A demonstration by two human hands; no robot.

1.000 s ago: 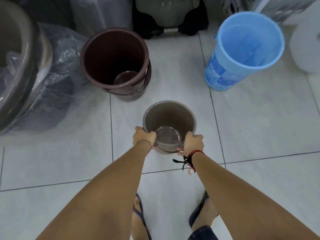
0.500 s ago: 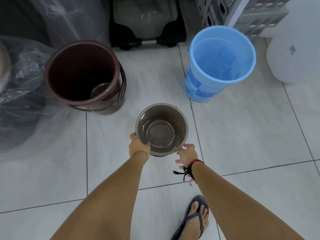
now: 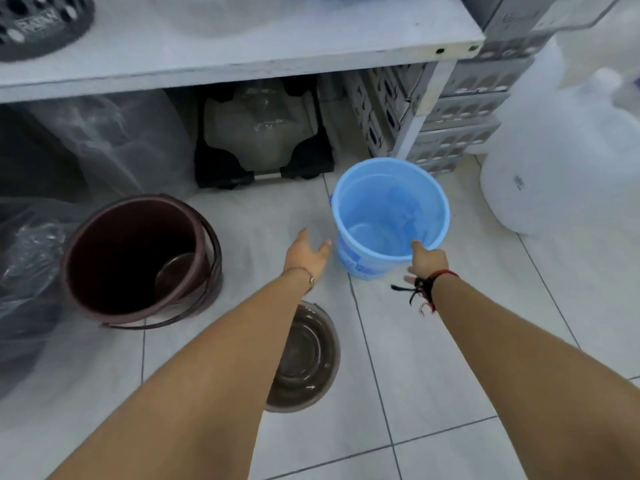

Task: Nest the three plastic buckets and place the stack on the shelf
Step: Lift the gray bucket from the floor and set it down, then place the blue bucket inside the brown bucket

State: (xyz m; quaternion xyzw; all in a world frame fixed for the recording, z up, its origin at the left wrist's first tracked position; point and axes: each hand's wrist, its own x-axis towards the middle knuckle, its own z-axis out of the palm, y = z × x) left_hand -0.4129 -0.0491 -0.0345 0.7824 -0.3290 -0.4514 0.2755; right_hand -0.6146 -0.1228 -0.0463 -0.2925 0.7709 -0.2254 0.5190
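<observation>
Three buckets stand on the tiled floor. The small grey-brown bucket (image 3: pixel 308 362) sits upright near me, partly hidden under my left forearm. The large dark brown bucket (image 3: pixel 138 258) with a hoop handle stands at the left. The light blue bucket (image 3: pixel 388 216) stands ahead at the right. My left hand (image 3: pixel 306 254) is open, just left of the blue bucket and apart from it. My right hand (image 3: pixel 427 259) rests on the blue bucket's near rim, one finger over the edge. The white shelf (image 3: pixel 242 60) runs across the top.
Under the shelf lie clear plastic-wrapped goods (image 3: pixel 114 140) and a black-framed item (image 3: pixel 263 140). A grey perforated basket (image 3: pixel 38 26) sits on the shelf at the left. White crates (image 3: pixel 460 109) and a large white jug (image 3: pixel 554 174) stand at the right.
Both hands let go of the small grey-brown bucket, which now stands on the floor, and reached forward to the blue bucket. The view tilted up and the shelf came into sight.
</observation>
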